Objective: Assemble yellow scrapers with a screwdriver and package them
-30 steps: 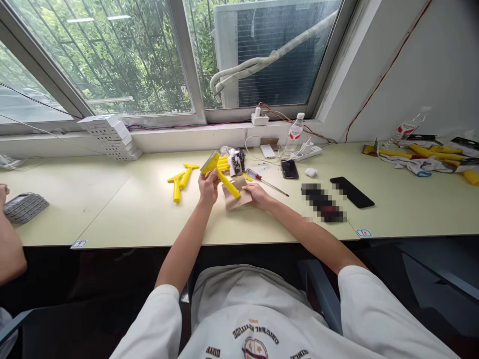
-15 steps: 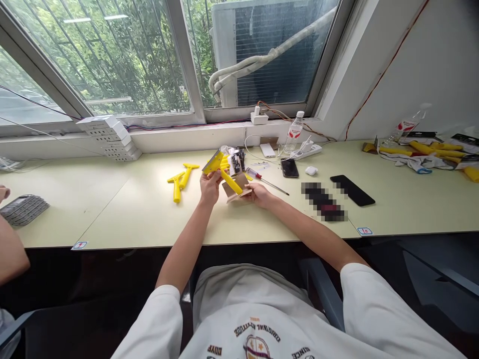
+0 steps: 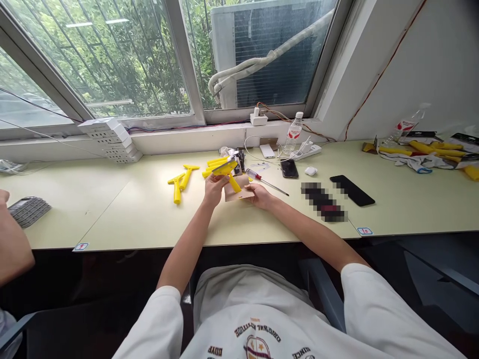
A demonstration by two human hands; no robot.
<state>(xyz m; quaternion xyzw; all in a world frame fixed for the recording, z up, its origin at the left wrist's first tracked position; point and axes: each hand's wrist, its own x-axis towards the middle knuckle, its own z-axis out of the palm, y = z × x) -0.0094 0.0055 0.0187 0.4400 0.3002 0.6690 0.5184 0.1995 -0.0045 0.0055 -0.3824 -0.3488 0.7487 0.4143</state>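
My left hand (image 3: 214, 190): closed, fingers curled under the head of a yellow plastic scraper (image 3: 226, 168). Item condition: bright yellow, T-shaped, wide head tilted with a thin pale edge along its upper side, stubby handle angled down to the right, held above the bench just in front of the window-side clutter. My right hand (image 3: 261, 196): narrow pinch on the right edge of a kraft card (image 3: 235, 193), which sits level and low, directly beneath the scraper's handle end; I cannot tell whether the two touch. Just behind: a loose group of yellow scraper parts (image 3: 213, 166) and a printed blister pack (image 3: 237, 160). Left of my hands, a short gap away: two yellow scrapers (image 3: 179, 182) lying on the bench (image 3: 112, 222). Right of the card: a red-handled screwdriver (image 3: 253, 174), its shaft pointing toward a black smartphone (image 3: 289, 168); beyond it, a white earbud case (image 3: 310, 171), a black slab phone (image 3: 352, 190) and a pixelated, unreadable object (image 3: 322, 202). The bench's front edge runs below both wrists, with my forearms crossing it. Far left, a co-worker's hand (image 3: 4, 199) lies near a grey ribbed pad (image 3: 29, 211); far right, more yellow pieces sit on a white cloth (image 3: 415, 157).
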